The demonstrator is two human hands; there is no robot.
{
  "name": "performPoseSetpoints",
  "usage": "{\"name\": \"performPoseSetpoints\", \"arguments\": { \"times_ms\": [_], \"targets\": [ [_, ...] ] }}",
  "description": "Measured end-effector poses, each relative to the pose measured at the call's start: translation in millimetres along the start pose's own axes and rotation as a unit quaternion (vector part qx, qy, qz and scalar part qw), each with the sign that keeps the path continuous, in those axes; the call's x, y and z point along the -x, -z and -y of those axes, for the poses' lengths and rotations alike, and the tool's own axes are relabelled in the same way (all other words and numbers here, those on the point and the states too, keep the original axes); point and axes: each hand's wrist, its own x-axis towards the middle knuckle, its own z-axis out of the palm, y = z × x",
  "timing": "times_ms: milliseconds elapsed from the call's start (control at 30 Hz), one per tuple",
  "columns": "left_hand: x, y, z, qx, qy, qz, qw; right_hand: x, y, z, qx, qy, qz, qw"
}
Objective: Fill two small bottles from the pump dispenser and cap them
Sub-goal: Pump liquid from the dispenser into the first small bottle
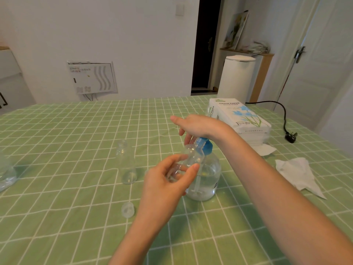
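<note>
Left hand (168, 186) grip is wrapped round a small clear bottle (188, 162), thumb and fingers pinching its body, bottle tilted w/ its mouth up against the blue pump head (205, 145). Right hand (198, 125) sits palm-down on top of the pump head, fingers spread forward – grip not closed round anything, just pressing flat on it. Pump dispenser (207, 180) stands upright on the surface (66, 131), clear body, clear liquid in lower part, dip tube visible inside. Held bottle is in front of and touching the dispenser's neck area; can't tell if any liquid is in it.

Second small bottle (127, 163) stands upright, uncapped, to the left of the dispenser, apart from both hands. One clear cap (127, 209) lies on the surface near the left wrist – second cap not clearly made out. Surface has a green checked cloth.

Tissue pack (241, 119) far right behind the right forearm, a loose crumpled tissue (296, 173) nearer right edge. Black plug and cord (290, 137) beside the pack. Part of a clear container (5, 175) at left edge.
</note>
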Motion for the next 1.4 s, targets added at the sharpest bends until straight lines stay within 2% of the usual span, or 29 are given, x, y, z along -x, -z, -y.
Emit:
{"name": "performPoseSetpoints", "arguments": {
  "times_ms": [367, 967, 1400],
  "targets": [
    [-2, 0, -3, 0.006, 0.003, -0.007, 1.000, 2, 9, 4, -0.049, 0.011, -0.037, 0.998],
    [0, 1, 3, 0.000, 0.012, -0.005, 1.000, 1, -2, -1, -0.008, -0.004, -0.020, 1.000],
    [-1, -2, -4, 0.010, -0.003, -0.005, 1.000, 5, 9, 5, -0.030, 0.022, -0.032, 0.999]
  ]
}}
